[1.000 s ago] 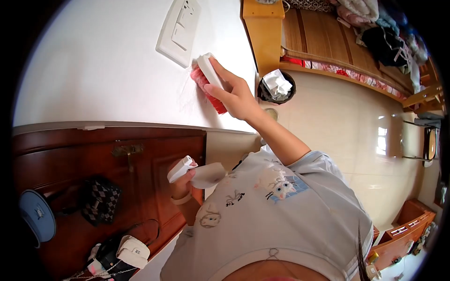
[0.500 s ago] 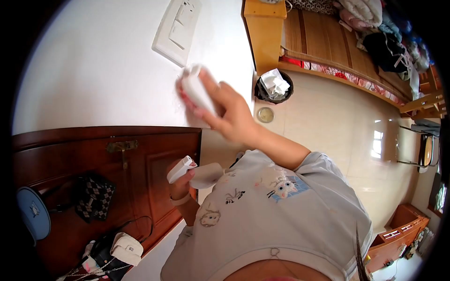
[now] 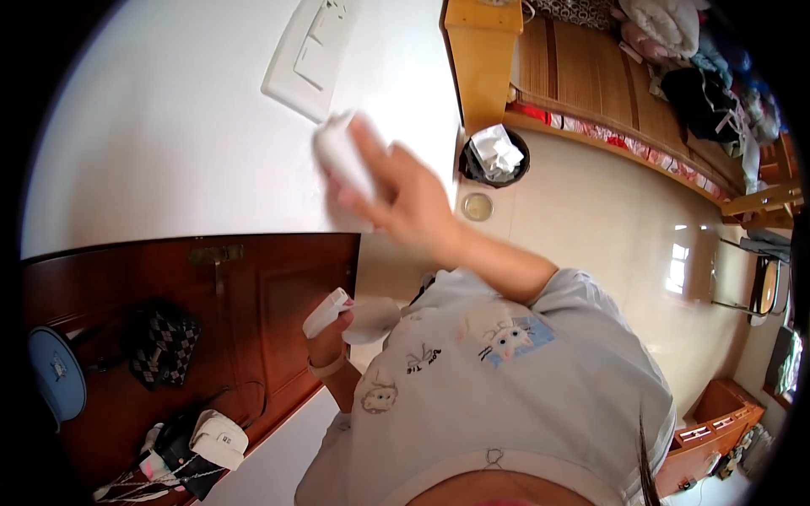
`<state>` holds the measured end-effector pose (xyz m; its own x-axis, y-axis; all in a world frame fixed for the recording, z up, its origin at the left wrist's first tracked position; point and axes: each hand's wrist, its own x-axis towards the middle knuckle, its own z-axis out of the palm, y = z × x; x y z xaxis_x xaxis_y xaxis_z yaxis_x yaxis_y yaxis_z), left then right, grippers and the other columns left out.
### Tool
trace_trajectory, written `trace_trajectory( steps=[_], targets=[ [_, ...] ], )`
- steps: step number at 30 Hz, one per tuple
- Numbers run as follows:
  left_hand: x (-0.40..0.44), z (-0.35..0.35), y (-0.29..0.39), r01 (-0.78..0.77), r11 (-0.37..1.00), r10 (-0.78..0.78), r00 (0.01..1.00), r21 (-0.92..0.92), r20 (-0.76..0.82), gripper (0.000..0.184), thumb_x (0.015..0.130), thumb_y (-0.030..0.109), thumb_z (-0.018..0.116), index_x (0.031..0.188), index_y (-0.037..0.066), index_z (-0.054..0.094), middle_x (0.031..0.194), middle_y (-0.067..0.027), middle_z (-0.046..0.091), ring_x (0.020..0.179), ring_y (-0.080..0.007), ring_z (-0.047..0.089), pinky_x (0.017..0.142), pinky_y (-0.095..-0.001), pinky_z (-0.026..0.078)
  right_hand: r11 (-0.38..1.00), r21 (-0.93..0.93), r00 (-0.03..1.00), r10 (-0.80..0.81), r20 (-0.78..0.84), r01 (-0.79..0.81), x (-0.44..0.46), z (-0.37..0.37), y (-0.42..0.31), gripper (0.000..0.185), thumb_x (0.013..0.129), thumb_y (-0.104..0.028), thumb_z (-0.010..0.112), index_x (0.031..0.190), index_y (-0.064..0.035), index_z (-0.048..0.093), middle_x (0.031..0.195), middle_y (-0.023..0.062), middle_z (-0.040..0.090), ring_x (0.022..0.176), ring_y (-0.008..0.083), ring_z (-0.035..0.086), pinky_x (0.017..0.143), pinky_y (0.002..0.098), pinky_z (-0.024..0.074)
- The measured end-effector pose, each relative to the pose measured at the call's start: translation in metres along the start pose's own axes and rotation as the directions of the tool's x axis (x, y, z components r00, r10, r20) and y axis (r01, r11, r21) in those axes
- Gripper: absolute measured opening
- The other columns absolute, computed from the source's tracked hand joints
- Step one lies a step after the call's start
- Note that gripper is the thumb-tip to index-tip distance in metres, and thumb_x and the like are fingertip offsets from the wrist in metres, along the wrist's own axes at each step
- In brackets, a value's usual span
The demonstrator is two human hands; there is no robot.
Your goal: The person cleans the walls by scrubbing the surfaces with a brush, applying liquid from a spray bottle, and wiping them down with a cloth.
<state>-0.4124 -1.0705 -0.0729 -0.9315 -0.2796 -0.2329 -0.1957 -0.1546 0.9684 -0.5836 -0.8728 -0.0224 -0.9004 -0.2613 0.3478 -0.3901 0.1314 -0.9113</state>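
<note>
Head view — upper centre, right hand (image 3: 413, 198) clasps a blocky, blurred brush (image 3: 344, 156); lower left-centre, left hand (image 3: 327, 340) grips a smooth, pale bottle (image 3: 371, 322).

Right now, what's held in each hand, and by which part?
Right hand: white-backed brush, gripped by its back, though motion-blurred. Left hand: spray bottle, apparently by the neck.

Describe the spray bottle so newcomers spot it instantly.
Start at the red-brown wooden door, lower left. In front of it, the left hand, wearing a pale wristband, holds the white plastic spray bottle. Its boxy head and rounded body set it apart from the blurred white-backed brush in the right hand.
</note>
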Motion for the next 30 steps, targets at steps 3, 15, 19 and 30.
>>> trace_trajectory(
  steps=[3, 15, 19, 30],
  targets=[
    [-0.005, 0.001, -0.005, -0.012, 1.0, 0.011, 1.0, -0.006, -0.022, 0.028, 0.061, 0.0, 0.063, 0.089, -0.002, 0.061, 0.085, -0.0077, 0.061, 0.08, -0.017, 0.056, 0.075, -0.0275, 0.043, 0.993, 0.08, 0.996, -0.086, -0.038, 0.089, -0.007, 0.002, -0.002, 0.062, 0.079, -0.032, 0.061, 0.131, -0.0062, 0.041, 0.071, 0.0135, 0.048, 0.056, 0.0249, 0.051, 0.054, 0.034, 0.0425],
    [-0.022, 0.003, -0.012, -0.058, 0.998, 0.059, 0.992, 0.013, -0.11, 0.026, 0.062, 0.005, 0.068, 0.087, 0.0, 0.062, 0.083, -0.0064, 0.061, 0.078, -0.0144, 0.055, 0.07, -0.0255, 0.042, 0.983, 0.065, 0.982, -0.165, -0.091, 0.171, 0.01, 0.002, 0.005, 0.064, 0.078, -0.032, 0.062, 0.13, -0.002, 0.041, 0.072, 0.014, 0.046, 0.053, 0.023, 0.045, 0.05, 0.0329, 0.0408],
    [-0.027, 0.004, -0.011, -0.053, 0.997, 0.062, 0.987, 0.064, -0.148, 0.025, 0.062, 0.007, 0.067, 0.085, -0.001, 0.062, 0.08, -0.0063, 0.061, 0.074, -0.0138, 0.056, 0.067, -0.0252, 0.043, 0.929, 0.042, 0.93, -0.366, -0.025, 0.367, -0.009, 0.008, -0.01, 0.069, 0.074, -0.031, 0.065, 0.131, -0.0017, 0.04, 0.074, 0.0167, 0.045, 0.054, 0.0251, 0.047, 0.05, 0.0324, 0.0434],
    [-0.041, -0.001, -0.012, -0.067, 0.996, 0.078, 0.976, 0.063, -0.203, 0.025, 0.06, 0.008, 0.065, 0.083, -0.001, 0.062, 0.078, -0.0057, 0.061, 0.072, -0.014, 0.056, 0.065, -0.0254, 0.043, 0.961, 0.127, 0.968, -0.233, -0.095, 0.244, 0.017, 0.008, 0.009, 0.068, 0.074, -0.027, 0.066, 0.131, -0.0022, 0.04, 0.074, 0.0163, 0.045, 0.055, 0.0257, 0.047, 0.053, 0.0312, 0.043]
  ],
)
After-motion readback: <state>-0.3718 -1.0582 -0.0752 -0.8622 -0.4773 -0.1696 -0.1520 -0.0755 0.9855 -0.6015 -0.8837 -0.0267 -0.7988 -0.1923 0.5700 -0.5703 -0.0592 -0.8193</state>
